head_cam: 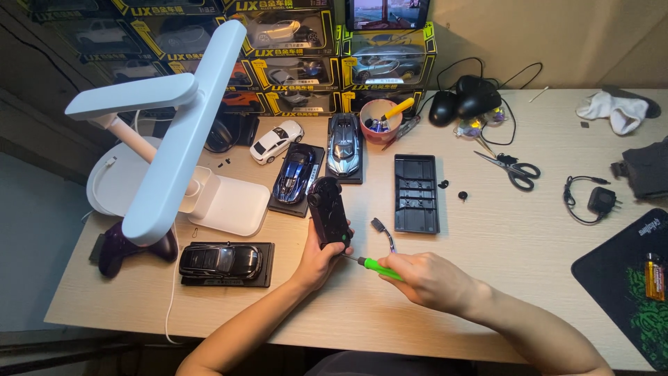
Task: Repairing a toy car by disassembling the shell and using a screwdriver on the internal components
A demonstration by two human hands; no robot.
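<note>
Two hands at work over the worktop point(501, 237). Left hand point(316, 261) has its fingers wrapped around the lower end of a black toy car underside point(328, 211), held up just above the worktop. Car's long axis runs away from the person, upper end tipped slightly left. Right hand point(428, 278) has fingers closed on a green-handled screwdriver point(372, 265); shaft points left, tip meeting the car's near end. Right hand sits just right of the car.

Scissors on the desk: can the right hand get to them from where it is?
Probably yes. The scissors lie in the open on the desk, beyond the right hand, with bare surface between. But that hand holds the green screwdriver, so its grip is taken.
</note>
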